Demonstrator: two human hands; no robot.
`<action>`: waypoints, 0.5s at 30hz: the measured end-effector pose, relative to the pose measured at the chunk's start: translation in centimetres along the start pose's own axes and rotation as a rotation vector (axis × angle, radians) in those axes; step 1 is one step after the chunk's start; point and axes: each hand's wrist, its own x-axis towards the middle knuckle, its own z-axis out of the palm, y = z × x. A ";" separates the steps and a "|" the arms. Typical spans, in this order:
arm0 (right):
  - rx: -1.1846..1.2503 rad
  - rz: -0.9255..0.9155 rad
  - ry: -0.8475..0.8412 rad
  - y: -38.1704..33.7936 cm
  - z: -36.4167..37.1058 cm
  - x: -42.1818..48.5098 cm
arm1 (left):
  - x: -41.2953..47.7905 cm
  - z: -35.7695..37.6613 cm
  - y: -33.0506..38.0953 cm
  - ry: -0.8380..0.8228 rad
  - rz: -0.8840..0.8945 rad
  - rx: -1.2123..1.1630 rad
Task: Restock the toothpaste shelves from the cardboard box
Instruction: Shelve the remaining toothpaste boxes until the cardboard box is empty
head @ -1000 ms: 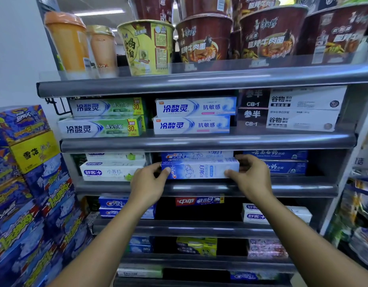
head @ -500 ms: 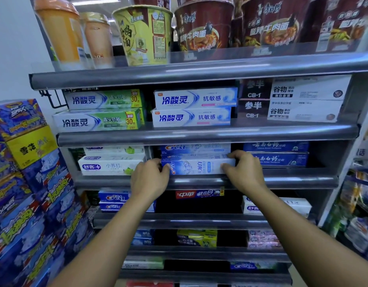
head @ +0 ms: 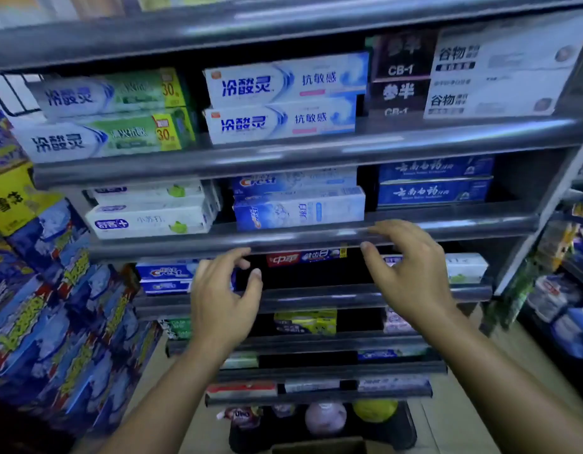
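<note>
Blue-white Crest toothpaste box lies on shelf, just above left grip and right grip, both loosely spread, empty.

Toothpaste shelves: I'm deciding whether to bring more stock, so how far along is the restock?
Done: a blue-and-white Crest box lies on the middle shelf, with no hand on it. In hand: nothing; the left hand and right hand hover open below that shelf's lip. Left: the shelf beneath shows a dark gap by the red box, and the cardboard box sits at the bottom edge, contents hidden.
</note>
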 end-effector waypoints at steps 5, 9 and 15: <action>0.093 0.216 -0.189 5.1 2.4 -9.6 | -9.3 4.3 -5.4 -0.303 -0.124 0.071; 0.019 0.492 -0.426 10.9 6.0 -20.5 | -19.0 8.6 -10.4 -0.631 -0.373 0.046; -0.009 0.948 -0.871 19.4 13.0 -39.5 | -36.1 17.4 -19.6 -1.038 -0.821 0.175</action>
